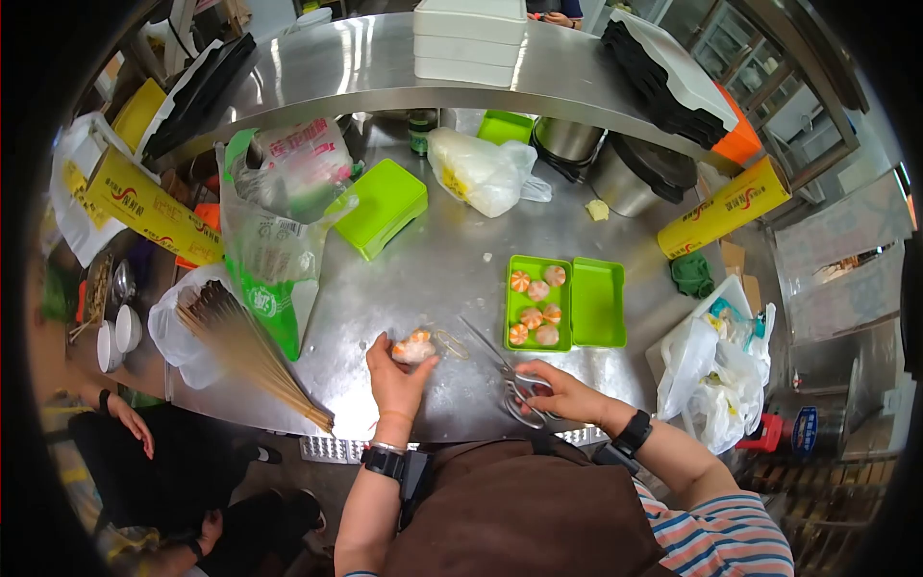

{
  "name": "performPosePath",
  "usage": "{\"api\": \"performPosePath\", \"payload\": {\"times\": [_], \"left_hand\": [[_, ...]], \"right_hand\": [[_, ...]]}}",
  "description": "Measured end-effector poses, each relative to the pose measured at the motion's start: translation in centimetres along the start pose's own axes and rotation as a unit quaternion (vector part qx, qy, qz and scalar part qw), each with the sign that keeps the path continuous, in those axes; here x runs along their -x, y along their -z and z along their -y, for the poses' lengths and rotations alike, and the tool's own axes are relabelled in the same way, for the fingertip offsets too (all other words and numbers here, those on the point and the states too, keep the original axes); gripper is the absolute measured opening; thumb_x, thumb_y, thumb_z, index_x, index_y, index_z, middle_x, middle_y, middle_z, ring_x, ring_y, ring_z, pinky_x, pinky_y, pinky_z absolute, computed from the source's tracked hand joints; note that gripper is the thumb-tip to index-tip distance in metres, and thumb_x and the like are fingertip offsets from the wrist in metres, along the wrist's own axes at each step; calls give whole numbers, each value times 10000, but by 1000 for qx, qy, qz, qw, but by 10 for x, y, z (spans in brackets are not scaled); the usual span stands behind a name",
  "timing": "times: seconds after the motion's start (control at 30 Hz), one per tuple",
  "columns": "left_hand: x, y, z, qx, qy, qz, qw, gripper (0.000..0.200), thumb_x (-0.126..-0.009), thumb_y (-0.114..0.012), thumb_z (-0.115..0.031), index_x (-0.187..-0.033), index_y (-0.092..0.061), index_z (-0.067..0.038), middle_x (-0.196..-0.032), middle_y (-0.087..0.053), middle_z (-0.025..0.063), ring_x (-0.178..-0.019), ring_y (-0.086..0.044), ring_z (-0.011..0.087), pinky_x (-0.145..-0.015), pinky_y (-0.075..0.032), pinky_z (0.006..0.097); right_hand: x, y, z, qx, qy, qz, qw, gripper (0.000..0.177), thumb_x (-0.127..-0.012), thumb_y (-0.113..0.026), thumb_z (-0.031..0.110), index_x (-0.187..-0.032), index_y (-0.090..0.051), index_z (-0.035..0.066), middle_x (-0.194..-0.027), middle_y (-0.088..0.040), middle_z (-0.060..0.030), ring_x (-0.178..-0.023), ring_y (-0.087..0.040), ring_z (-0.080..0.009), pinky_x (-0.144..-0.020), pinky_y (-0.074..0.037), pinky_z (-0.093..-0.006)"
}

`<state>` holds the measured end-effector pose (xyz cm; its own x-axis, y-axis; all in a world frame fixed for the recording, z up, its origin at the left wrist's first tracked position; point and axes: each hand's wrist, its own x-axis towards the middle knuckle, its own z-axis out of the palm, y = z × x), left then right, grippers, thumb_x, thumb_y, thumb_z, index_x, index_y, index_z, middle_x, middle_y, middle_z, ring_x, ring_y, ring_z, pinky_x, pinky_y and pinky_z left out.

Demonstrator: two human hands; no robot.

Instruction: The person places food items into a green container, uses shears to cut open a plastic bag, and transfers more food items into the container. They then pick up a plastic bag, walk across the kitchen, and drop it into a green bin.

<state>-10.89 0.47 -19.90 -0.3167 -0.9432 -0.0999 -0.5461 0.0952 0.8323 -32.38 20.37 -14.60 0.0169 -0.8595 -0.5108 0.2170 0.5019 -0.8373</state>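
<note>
In the head view, your left hand (396,380) pinches an orange-and-white bundle (415,346) between thumb and fingers, just above the metal table (433,260). Your right hand (567,392) is well apart from it, closed on the handles of the scissors (510,371), whose blades point away from you.

The bundle looks light and soft, probably smooth on the outside, so a hard squeeze would likely dent it. Hold it around its rounded sides, as you do now, with the fingertips spread. The scissors should feel stiff and somewhat heavier; the handle loops are the place to grip, away from the blades.

Now the count. You have one bundle in hand and one pair of scissors. Pale thin bands (448,343) lie just beside the bundle; you cannot tell here how many. Seven orange-and-white balls (532,317) sit in the tray (516,301) of one open green box, its one lid (598,303) folded out to the right. Farther up the table is one shut green box (385,204). There are two long yellow cartons (726,205), one each side, two white bowls (127,329) at far left, and one sheaf of thin sticks (255,341).
</note>
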Motion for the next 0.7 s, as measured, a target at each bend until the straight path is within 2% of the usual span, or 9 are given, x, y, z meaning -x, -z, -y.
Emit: {"api": "performPosePath", "payload": {"times": [0.03,0.1,0.13,0.17,0.23,0.27,0.37,0.47,0.7], "left_hand": [[-1,-2,-6,-86,-31,-29,995,840,-688,-862,-291,-1325,-427,42,-1230,-511,177,-1047,-597,294,-851,-532,366],[-5,-4,-7,-102,-8,-32,994,808,-677,-864,-301,-1293,-464,35,-1232,-508,181,-1132,-546,313,-889,-511,367],[-7,-7,-3,-114,-15,-23,993,820,-675,-863,-287,-1305,-455,43,-1234,-503,182,-1108,-553,313,-877,-513,362],[-10,-9,0,-127,-23,-15,992,832,-674,-862,-273,-1318,-445,50,-1236,-497,183,-1085,-561,313,-866,-515,357],[-9,-9,4,-97,-20,-16,995,845,-667,-863,-263,-1331,-438,43,-1252,-490,184,-1100,-553,320,-886,-508,368],[-9,-9,6,-70,-17,-12,997,858,-661,-863,-252,-1344,-431,37,-1268,-484,186,-1114,-546,327,-906,-500,378],[-8,-1,-8,-37,29,8,999,875,-654,-870,-198,-1369,-420,31,-1264,-487,191,-1064,-562,309,-873,-512,357],[-9,-7,4,-58,-65,-36,996,844,-646,-878,-173,-1345,-456,42,-1180,-526,167,-955,-569,284,-817,-512,351],[-12,-7,7,-43,-74,-29,996,823,-644,-872,-137,-1332,-466,61,-1126,-544,160,-883,-578,263,-782,-521,342]], "right_hand": [[-6,-2,2,3,-2,2,1000,546,-883,-616,-7,-1380,-411,85,-1144,-589,-40,-979,-615,-109,-876,-480,-259],[-19,-8,9,128,138,-5,982,602,-890,-615,26,-1442,-391,112,-1167,-586,-28,-988,-610,-100,-874,-476,-258],[-18,-18,22,45,117,0,992,676,-847,-545,-20,-1484,-363,113,-1220,-567,-22,-1135,-531,-106,-947,-445,-273],[-18,-24,33,50,117,3,992,676,-847,-545,-20,-1484,-363,113,-1220,-567,-22,-1135,-531,-106,-947,-445,-273],[-22,-30,49,17,-109,-5,994,620,-886,-580,51,-1474,-385,94,-1316,-544,-44,-1186,-503,-119,-995,-410,-277],[-34,-27,21,125,23,-28,992,554,-924,-602,139,-1448,-429,89,-1348,-547,-59,-1185,-524,-157,-998,-419,-290],[-42,-30,16,192,63,-47,978,525,-941,-617,216,-1425,-462,84,-1319,-571,-88,-1180,-539,-183,-1000,-423,-303],[-47,-30,7,245,89,-61,963,519,-913,-618,228,-1392,-492,71,-1276,-606,-163,-1138,-588,-247,-967,-450,-343],[-41,-39,31,221,53,-67,972,507,-917,-623,233,-1380,-503,63,-1281,-600,-175,-1161,-584,-271,-975,-448,-343]]}}
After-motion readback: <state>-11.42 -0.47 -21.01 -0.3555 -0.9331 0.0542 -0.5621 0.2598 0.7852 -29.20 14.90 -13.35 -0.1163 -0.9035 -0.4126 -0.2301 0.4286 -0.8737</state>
